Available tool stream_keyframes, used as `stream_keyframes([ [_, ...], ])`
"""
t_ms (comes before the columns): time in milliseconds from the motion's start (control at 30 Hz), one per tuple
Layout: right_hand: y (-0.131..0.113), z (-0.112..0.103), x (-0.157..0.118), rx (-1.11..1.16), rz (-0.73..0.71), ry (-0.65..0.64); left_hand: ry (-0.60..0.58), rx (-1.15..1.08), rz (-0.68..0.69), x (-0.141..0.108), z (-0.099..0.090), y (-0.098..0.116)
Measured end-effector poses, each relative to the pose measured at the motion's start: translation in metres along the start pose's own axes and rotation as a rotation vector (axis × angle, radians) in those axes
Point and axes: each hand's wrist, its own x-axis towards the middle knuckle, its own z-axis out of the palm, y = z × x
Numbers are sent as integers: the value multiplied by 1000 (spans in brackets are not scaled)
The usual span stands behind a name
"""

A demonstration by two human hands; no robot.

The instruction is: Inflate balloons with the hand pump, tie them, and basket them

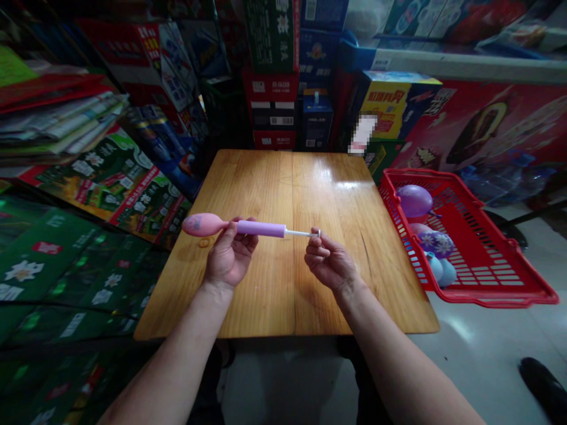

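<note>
A purple hand pump (262, 228) is held level above the wooden table (283, 289). At its left end sits a partly inflated pink balloon (201, 225) with a faint printed pattern. My left hand (230, 254) is closed around the pump's left end and the balloon's neck. The pump's white rod (299, 234) is drawn out to the right. My right hand (330, 257) grips the white handle at the rod's end.
Right of the table stands a red basket (491, 293) with several balloons, among them a purple one (415, 200). Stacked green boxes (57, 254) line the left side. More boxes (272, 88) stand behind the table. A dark shoe (543, 383) is at the lower right.
</note>
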Motion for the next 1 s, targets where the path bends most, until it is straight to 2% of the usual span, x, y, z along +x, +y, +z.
stream_keyframes([
  [100, 3, 0, -1, -21, 18, 3, -74, 39, -61, -6, 1, -1],
  [200, 13, -1, 1, -36, 57, 22, -69, 57, -148, -13, 4, -12],
  [300, 12, 0, 3, -33, 49, 40, -23, 35, -133, -12, 3, -16],
  [500, -4, 4, -1, 37, -23, 37, -38, 35, -34, -4, 0, -3],
  [633, 9, 1, 1, 6, 37, 42, -79, 60, -134, -13, 4, -13],
  [733, 12, 0, 3, 6, 71, 61, -59, 49, -147, -13, 5, -18],
  [900, -6, 1, -1, 53, 16, 37, -27, 37, -60, -3, -1, -3],
  [1000, -5, -2, -1, 71, 10, 25, -76, 71, -47, -5, -1, 0],
])
